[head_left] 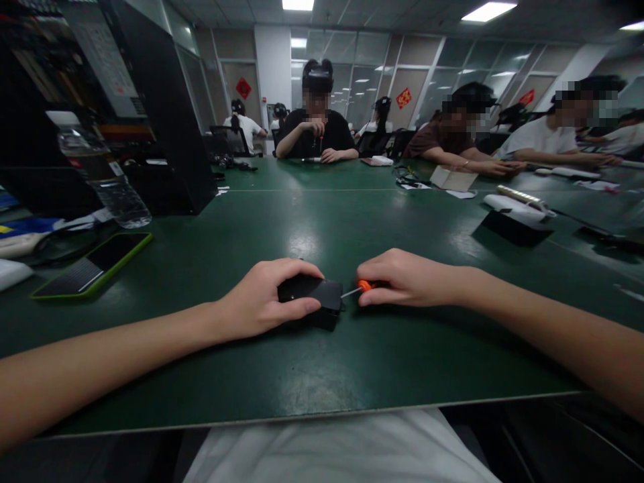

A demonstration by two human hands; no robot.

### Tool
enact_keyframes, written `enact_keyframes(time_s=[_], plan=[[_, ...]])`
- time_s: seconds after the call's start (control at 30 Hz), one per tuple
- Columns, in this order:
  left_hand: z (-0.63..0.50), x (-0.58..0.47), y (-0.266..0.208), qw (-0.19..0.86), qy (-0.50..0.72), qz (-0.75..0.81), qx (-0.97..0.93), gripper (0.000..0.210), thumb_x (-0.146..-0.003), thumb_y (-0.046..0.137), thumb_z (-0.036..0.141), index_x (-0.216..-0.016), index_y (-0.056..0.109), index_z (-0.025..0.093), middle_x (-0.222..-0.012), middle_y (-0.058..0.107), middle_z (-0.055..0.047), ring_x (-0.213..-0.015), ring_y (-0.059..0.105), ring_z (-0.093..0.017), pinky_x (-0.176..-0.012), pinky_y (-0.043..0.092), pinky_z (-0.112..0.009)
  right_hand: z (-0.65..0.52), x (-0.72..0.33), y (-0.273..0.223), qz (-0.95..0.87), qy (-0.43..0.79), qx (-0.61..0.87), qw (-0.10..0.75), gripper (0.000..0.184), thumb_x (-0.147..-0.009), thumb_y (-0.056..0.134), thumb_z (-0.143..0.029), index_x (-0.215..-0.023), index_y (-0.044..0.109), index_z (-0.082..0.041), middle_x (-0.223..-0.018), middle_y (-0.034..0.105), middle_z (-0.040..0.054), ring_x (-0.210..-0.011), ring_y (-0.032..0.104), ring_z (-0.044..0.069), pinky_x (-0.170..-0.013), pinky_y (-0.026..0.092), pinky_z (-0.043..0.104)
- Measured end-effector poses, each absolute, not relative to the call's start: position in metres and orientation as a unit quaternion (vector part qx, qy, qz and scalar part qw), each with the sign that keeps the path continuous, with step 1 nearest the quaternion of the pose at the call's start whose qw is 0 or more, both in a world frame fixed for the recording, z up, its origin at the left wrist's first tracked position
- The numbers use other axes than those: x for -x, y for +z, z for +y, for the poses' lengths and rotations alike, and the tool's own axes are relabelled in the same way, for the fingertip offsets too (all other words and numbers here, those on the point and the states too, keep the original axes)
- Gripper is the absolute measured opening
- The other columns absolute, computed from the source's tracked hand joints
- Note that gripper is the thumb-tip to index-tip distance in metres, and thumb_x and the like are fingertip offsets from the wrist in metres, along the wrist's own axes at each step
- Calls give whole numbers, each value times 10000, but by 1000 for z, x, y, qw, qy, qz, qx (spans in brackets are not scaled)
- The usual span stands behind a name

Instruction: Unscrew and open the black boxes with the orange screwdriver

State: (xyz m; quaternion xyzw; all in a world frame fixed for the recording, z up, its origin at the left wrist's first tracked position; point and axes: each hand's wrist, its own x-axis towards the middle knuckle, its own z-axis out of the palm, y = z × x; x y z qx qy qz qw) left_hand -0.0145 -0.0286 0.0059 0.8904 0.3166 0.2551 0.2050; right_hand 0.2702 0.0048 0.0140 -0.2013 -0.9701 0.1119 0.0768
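My left hand point(272, 295) grips a small black box-shaped device point(325, 295), thumb on the near side and fingers over the far side. The device rests on or just above the green table point(322, 376). In my right hand point(397, 278) is a screwdriver point(364, 286) with an orange handle, mostly hidden by the fingers. Its thin metal shaft points left, and the tip meets the right end of the device. Whether it sits in a screw is too small to tell.
A green-cased phone point(95, 265) and a water bottle point(105, 174) stand at the left, beside a black cabinet-like case point(171, 121). To the right lie a black box point(513, 228) and a white item point(518, 206). A co-worker point(316, 127) sits opposite; others sit at right.
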Motion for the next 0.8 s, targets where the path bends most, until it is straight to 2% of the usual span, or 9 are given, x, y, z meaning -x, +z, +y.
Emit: enact_keyframes(time_s=[0.17, 0.3, 0.5, 0.67, 0.8], plan=[[-20, 32, 9, 208, 239, 319, -893, 435, -840, 714, 447, -1177, 671, 175, -1119, 728, -72, -985, 673, -216, -848, 496, -283, 5, -278, 15, -966, 5, 227, 127, 372, -1005, 484, -489, -995, 642, -153, -834, 684, 63, -659, 603, 138, -601, 390, 239], [-15, 39, 10, 211, 218, 336, -892, 401, -834, 712, 460, -1114, 710, 173, -999, 756, -48, -859, 683, -190, -768, 495, -258, 0, -276, 9, -961, -52, 217, 161, 299, -1016, 472, -384, -1135, 628, -159, -956, 708, 88, -759, 653, 164, -647, 441, 261], [-15, 34, 9, 205, 231, 357, -881, 418, -814, 722, 486, -1081, 726, 164, -882, 751, -24, -734, 649, -158, -679, 464, -234, -4, -269, 3, -954, -137, 192, 183, 294, -1035, 424, -327, -1145, 653, -180, -885, 696, 60, -720, 632, 145, -587, 408, 255], [-15, 31, 9, 211, 250, 370, -870, 380, -847, 684, 476, -1062, 724, 165, -923, 754, -33, -792, 667, -179, -699, 467, -250, -2, -270, 2, -952, -166, 184, 180, 303, -1046, 416, -325, -1146, 658, -173, -841, 685, 48, -710, 620, 130, -585, 393, 244], [-15, 31, 9, 211, 251, 373, -868, 379, -851, 679, 474, -1062, 718, 161, -944, 751, -36, -813, 669, -184, -715, 471, -254, -4, -268, 2, -957, -138, 188, 174, 310, -1050, 405, -318, -1173, 639, -155, -855, 682, 51, -692, 617, 132, -579, 394, 249]])
